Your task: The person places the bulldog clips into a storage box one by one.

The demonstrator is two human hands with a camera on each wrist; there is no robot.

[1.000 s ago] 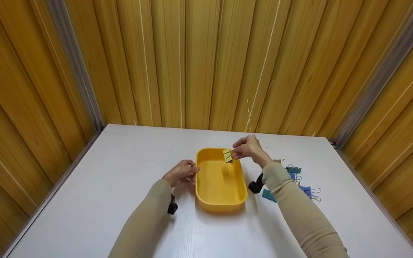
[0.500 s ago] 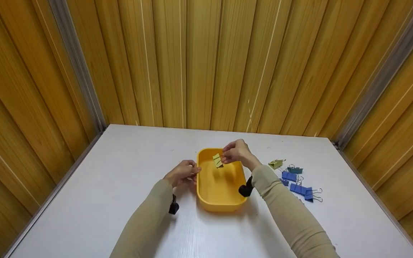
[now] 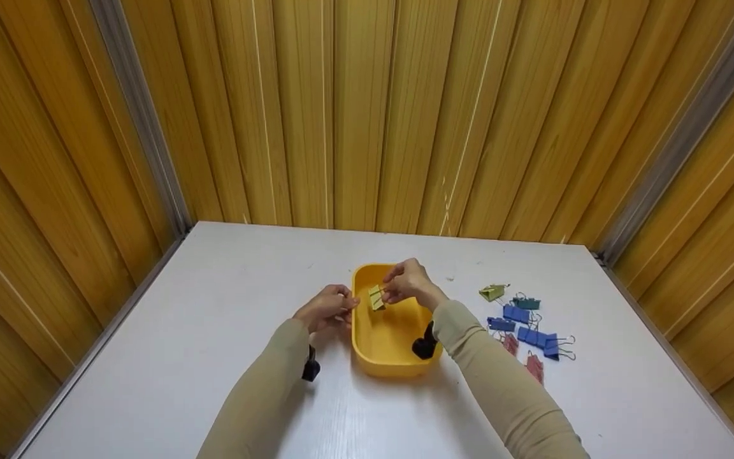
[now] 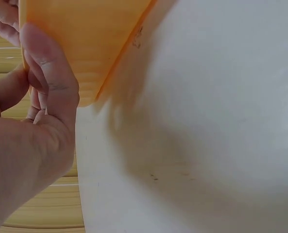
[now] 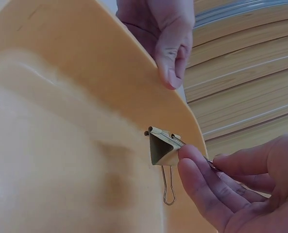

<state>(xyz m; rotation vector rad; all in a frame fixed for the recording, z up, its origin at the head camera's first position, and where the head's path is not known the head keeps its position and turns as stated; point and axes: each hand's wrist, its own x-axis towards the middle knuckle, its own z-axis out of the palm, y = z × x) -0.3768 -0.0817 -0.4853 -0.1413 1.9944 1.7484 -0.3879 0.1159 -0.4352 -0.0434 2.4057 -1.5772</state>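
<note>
A yellow plastic tub (image 3: pixel 397 369) stands on the white table. My left hand (image 3: pixel 325 307) pinches its left rim, thumb over the edge and fingers against the outer wall (image 4: pixel 88 43). Over the tub's inside, my right hand (image 3: pixel 409 283) holds a yellow binder clip (image 3: pixel 376 298). In the right wrist view the fingers and thumb pinch one wire handle of the clip (image 5: pixel 164 148), while its other handle hangs down. The clip is near the tub's wall; whether they touch I cannot tell. Beyond it, the left thumb (image 5: pixel 172 65) presses over the rim.
Right of the tub lie several loose binder clips: a yellow one (image 3: pixel 492 292), a green one (image 3: pixel 526 303), blue ones (image 3: pixel 532 338) and red ones (image 3: pixel 534 368). My right sleeve (image 3: pixel 501 382) passes close to them. Wood-patterned walls (image 3: pixel 360 115) enclose the table's back and sides.
My right hand has moved left and lower over the tub with the yellow clip. Its forearm has uncovered more clips on the right. The left hand stays at the rim.
</note>
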